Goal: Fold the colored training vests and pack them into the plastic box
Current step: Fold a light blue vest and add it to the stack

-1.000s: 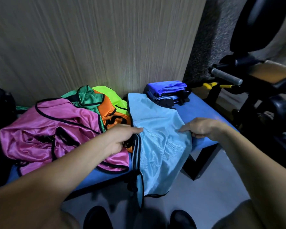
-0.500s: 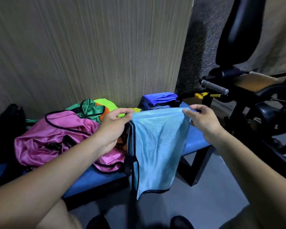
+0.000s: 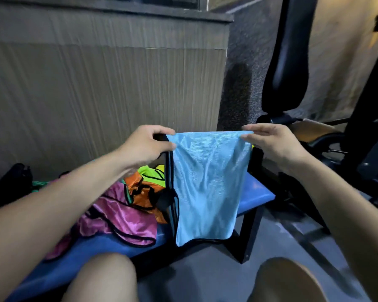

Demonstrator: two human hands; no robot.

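A light blue vest [image 3: 207, 184] with black trim hangs in the air, folded lengthwise, its lower edge level with the bench. My left hand [image 3: 146, 144] pinches its top left corner and my right hand [image 3: 268, 142] pinches its top right corner. Behind it on the blue bench [image 3: 255, 192] lies a loose heap: a pink vest [image 3: 122, 219], an orange vest [image 3: 144, 192] and a neon yellow-green vest [image 3: 153, 173]. The plastic box is not in view.
A ribbed wooden wall panel [image 3: 96, 94] stands right behind the bench. Black gym equipment with a padded seat back [image 3: 286, 57] fills the right side. A dark bag [image 3: 11, 184] sits at the far left. My knees show at the bottom, over grey floor [image 3: 282, 236].
Both hands have raised the light blue vest off the bench, from lying flat to hanging free. The view has tilted up, and the folded dark blue vests are now hidden behind it.
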